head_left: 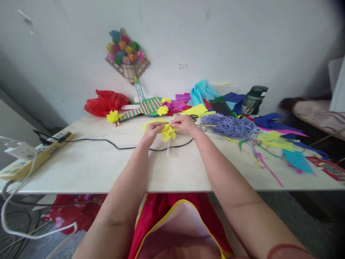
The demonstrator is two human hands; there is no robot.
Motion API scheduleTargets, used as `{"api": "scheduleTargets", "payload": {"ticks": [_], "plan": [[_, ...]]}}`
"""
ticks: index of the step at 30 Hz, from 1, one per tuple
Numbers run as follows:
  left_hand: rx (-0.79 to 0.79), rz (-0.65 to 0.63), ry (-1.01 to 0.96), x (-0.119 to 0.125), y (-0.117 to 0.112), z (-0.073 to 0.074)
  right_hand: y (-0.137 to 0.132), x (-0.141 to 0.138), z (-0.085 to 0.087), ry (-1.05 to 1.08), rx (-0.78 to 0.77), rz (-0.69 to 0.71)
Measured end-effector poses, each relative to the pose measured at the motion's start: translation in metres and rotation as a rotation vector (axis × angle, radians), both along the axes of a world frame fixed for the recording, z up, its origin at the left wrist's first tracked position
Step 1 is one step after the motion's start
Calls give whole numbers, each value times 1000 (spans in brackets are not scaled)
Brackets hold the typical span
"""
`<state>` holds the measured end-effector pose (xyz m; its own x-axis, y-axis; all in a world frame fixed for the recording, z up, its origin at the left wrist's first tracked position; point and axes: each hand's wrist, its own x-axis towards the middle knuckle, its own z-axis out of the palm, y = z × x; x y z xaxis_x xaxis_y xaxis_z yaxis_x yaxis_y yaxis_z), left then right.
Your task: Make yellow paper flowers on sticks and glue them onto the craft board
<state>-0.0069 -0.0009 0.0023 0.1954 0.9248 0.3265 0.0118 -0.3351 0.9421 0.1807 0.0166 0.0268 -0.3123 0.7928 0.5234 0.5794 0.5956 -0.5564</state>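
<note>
A yellow crepe paper flower [168,133] is between my two hands above the middle of the table. My left hand [153,131] pinches it from the left, fingers pressed together at its upper edge. From the right, my right hand [185,124] closes its fingertips on the flower's top edge. A thin wooden stick [208,125] pokes out to the right behind my right hand; whether that hand holds it I cannot tell. Beneath the flower a pale translucent stick [168,149] points toward me. Behind my right hand are black-handled scissors [193,117].
A green lute-shaped craft [151,107] with yellow flowers lies behind my hands. A purple shredded heap [229,124], coloured paper [203,92] and a dark green bottle [254,100] fill the right back. A black cable [107,140] runs from the power strip [37,156] across the table.
</note>
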Motion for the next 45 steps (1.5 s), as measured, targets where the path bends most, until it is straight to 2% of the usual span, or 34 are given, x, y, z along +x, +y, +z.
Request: {"api": "scheduleTargets", "payload": {"ticks": [13, 22, 28, 36, 45], "plan": [[8, 12, -52, 3, -1, 0, -6, -3, 6, -144, 64, -106], [12, 20, -49, 3, -1, 0, -13, -4, 11, -340, 102, -141], [11, 16, -66, 3, 1, -2, -12, -4, 11, -394, 113, -150], [37, 48, -91, 2, 4, -4, -11, -4, 6, -311, 175, -104], [51, 63, -52, 2, 0, -1, -2, -4, 2, -114, 120, -45]]}}
